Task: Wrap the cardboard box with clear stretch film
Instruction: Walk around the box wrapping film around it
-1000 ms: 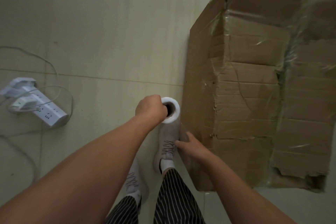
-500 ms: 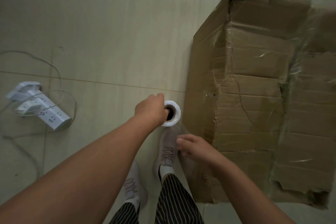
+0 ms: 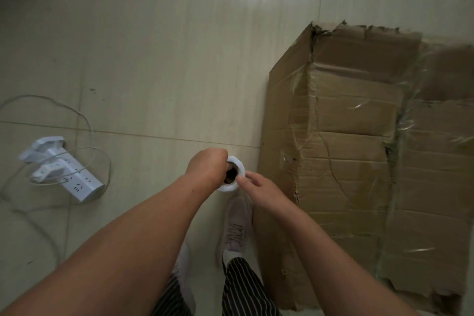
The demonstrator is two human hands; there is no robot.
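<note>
Floor: pale tiles (image 3: pixel 154 72) with one thin joint line across them; a bright glare lies at the far edge.
Legs: striped trousers (image 3: pixel 241 287) and a light shoe (image 3: pixel 237 226) stand just beside the near left side of the box, I think so that the arms reach it easily.
Left hand (image 3: pixel 206 169): the fingers are curled down into the brown core of the film roll and grip it from its top end. I judge this hold lets the roll hang upright and turn while film comes off.
Film roll (image 3: pixel 238 163): white and upright, held above the floor, near the left side of the box.
Right hand (image 3: pixel 259 185): its fingertips are at the right rim of the roll. I cannot tell if they pinch a loose film end or only touch.
Cardboard box (image 3: pixel 359 174): large, torn and creased, it lies on the floor at the right.
Film on the box (image 3: pixel 400 133): shiny wrinkled bands already cross its top and left side, so the wrapping seems partly done.
Power strip (image 3: pixel 74 177): white, with plugs and a looped thin cable (image 3: pixel 84 115), well apart on the left; a foot could catch it.
</note>
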